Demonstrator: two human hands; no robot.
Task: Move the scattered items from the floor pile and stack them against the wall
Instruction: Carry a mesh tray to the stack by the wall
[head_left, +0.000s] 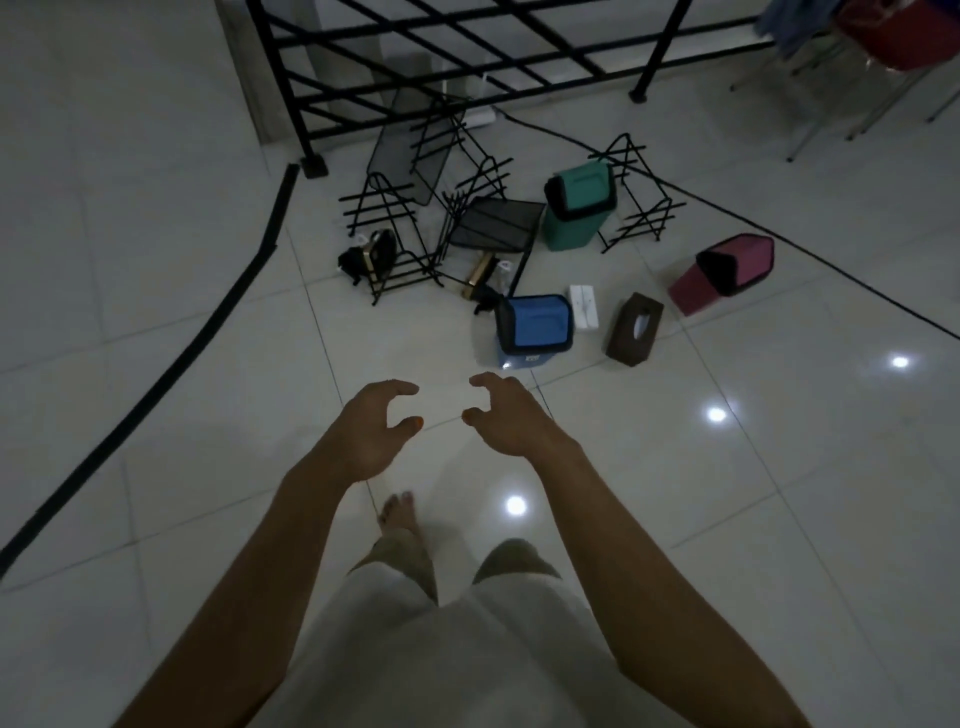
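A person stands on glossy white floor tiles (779, 519), both bare arms stretched forward over the floor. The left hand (371, 426) and the right hand (511, 415) hover side by side, close but not touching, each with fingers loosely curved toward the other and grasping nothing.

Beyond the hands lies the scattered pile. Nearest is a small blue plastic bin with a black swing lid (535, 327), tipped on the tiles. Just to its right lies a small white box (583, 306), then a dark brown tissue box (635, 330). Farther right, apart from the others, a maroon bin with a black lid (722, 273) lies on its side. Behind the blue one stands a teal green bin with a black lid (579, 205). Left of it, black wire racks (389, 234) and a black mesh tray (496, 223) lie tangled together; another wire rack (641, 192) stands right of the teal bin.

A black metal railing (467, 52) runs along the back. A black cable strip (156, 384) curves across the floor on the left.
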